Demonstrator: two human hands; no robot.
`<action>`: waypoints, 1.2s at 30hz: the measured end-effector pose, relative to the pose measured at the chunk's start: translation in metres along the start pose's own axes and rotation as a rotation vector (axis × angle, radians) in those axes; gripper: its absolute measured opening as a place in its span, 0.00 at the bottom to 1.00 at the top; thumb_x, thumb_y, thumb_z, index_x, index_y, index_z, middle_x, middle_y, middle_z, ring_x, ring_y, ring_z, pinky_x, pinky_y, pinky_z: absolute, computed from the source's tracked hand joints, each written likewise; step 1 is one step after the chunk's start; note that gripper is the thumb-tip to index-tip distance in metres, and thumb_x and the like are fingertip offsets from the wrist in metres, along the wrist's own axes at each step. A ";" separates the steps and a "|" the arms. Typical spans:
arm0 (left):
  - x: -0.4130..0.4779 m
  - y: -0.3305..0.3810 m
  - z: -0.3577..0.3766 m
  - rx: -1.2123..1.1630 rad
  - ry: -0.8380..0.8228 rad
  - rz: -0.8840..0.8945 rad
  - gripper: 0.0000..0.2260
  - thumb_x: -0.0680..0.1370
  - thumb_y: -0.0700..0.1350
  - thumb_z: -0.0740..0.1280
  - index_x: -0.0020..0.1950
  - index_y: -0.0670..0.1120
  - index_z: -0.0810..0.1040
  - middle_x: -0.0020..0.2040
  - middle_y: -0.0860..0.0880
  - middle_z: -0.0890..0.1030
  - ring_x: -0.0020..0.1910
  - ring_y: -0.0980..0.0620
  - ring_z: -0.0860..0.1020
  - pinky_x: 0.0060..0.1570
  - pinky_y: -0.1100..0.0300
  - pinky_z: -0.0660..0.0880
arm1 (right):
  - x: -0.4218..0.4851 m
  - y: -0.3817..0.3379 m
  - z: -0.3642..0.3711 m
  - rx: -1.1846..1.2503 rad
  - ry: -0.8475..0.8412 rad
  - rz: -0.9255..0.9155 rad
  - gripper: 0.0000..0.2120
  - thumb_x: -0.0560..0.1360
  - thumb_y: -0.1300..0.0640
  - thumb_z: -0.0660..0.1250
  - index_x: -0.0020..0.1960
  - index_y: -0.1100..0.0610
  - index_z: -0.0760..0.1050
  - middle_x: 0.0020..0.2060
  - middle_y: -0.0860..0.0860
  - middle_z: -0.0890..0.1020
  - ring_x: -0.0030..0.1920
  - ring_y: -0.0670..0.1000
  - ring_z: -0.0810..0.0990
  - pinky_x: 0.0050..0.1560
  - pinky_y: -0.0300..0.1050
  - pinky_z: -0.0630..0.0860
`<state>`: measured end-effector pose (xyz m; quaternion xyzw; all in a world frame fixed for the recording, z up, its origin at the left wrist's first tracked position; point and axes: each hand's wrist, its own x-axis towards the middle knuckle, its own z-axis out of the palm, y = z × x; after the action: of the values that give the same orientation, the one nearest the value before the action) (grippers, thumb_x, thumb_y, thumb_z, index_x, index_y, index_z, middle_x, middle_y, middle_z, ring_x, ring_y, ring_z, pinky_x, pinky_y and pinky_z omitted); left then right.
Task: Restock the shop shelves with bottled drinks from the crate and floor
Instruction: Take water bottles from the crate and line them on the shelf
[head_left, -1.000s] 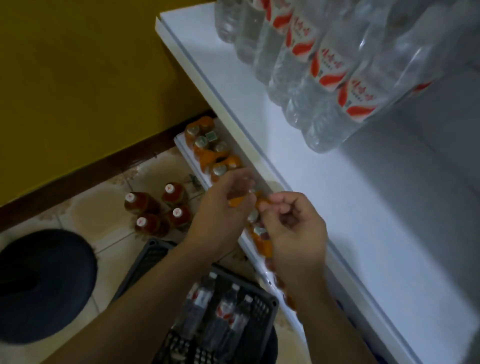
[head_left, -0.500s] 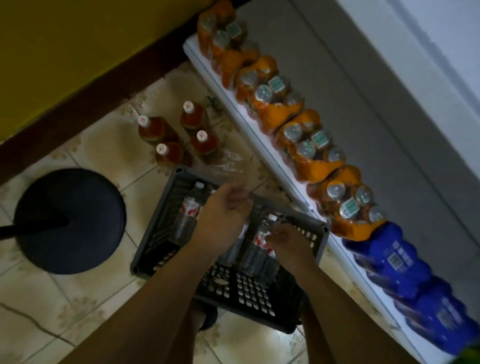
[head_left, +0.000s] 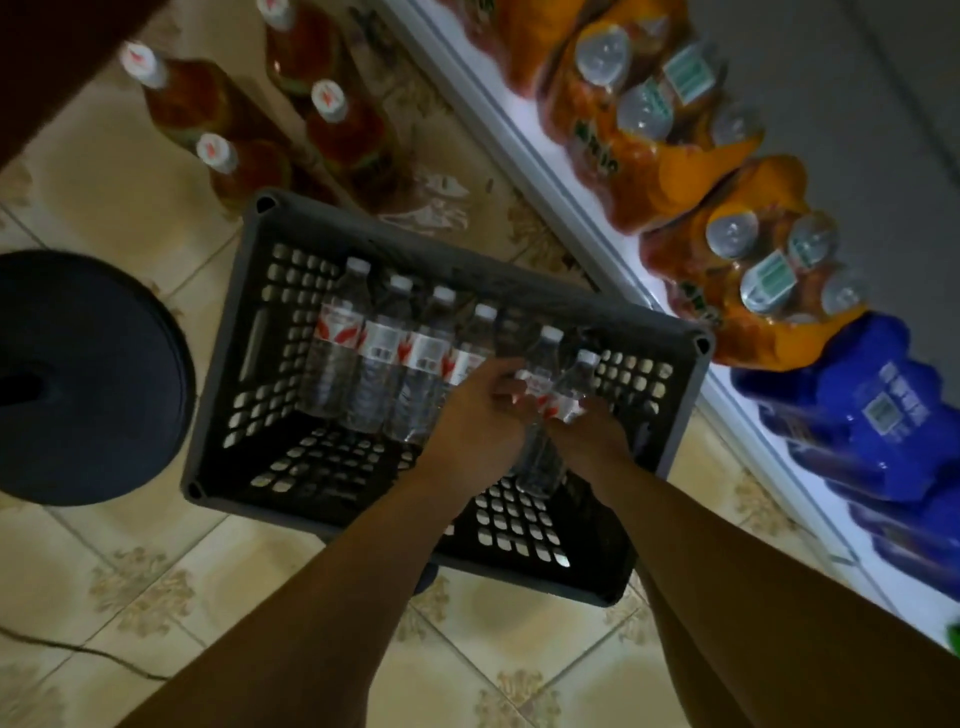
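Head view: a dark grey perforated plastic crate (head_left: 270, 332) sits on the patterned beige floor tiles (head_left: 156, 587) in the middle of the frame. Inside it, a row of clear water bottles (head_left: 379, 369) with red-and-white labels and white caps leans against the far wall, running from the crate's left part toward its right.

Both bare forearms reach in from the lower edge of the frame. The left hand (head_left: 478, 421) is curled around the body of one water bottle at the right end of the row, fingers wrapped over its label. The right hand (head_left: 592, 431), just beside it and touching or nearly touching, is closed on the neighbouring bottle (head_left: 571, 384), whose white cap shows above the fingers. Whether either bottle is lifted off the crate floor cannot be told.

In the upper left of the frame, four amber tea bottles (head_left: 343, 124) with white caps stand on the floor just beyond the crate's far corner. A round dark stool seat (head_left: 88, 379) fills the left edge, close beside the crate.

Along the right side runs the white bottom shelf (head_left: 524, 135), set diagonally. On it stand shrink-wrapped packs of orange drinks (head_left: 675, 171) in the upper right, and blue-wrapped packs (head_left: 857, 431) next to them lower down the shelf.
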<state>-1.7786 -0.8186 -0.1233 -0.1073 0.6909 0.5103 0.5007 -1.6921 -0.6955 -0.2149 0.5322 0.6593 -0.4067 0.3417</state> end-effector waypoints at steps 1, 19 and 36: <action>0.005 -0.003 0.004 -0.054 0.000 -0.047 0.12 0.80 0.35 0.64 0.60 0.49 0.71 0.51 0.52 0.78 0.47 0.59 0.77 0.52 0.62 0.77 | 0.008 0.002 0.002 -0.008 0.002 -0.013 0.27 0.77 0.47 0.68 0.72 0.54 0.67 0.65 0.54 0.76 0.62 0.57 0.77 0.55 0.43 0.74; 0.060 -0.060 0.012 -0.091 -0.011 -0.034 0.14 0.80 0.31 0.61 0.64 0.42 0.73 0.49 0.47 0.79 0.46 0.56 0.77 0.43 0.71 0.73 | 0.120 -0.018 0.002 -0.300 0.097 -0.091 0.32 0.75 0.43 0.68 0.74 0.52 0.65 0.71 0.58 0.68 0.66 0.63 0.72 0.63 0.58 0.75; 0.028 -0.037 0.000 0.246 -0.030 -0.027 0.08 0.81 0.33 0.58 0.50 0.44 0.73 0.37 0.53 0.74 0.28 0.62 0.73 0.29 0.71 0.70 | 0.066 -0.010 -0.012 -0.317 0.039 -0.323 0.16 0.77 0.47 0.68 0.57 0.57 0.78 0.54 0.55 0.81 0.54 0.56 0.79 0.45 0.41 0.71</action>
<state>-1.7676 -0.8251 -0.1680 -0.0469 0.7393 0.4164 0.5272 -1.7155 -0.6575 -0.2658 0.3670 0.7981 -0.3371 0.3388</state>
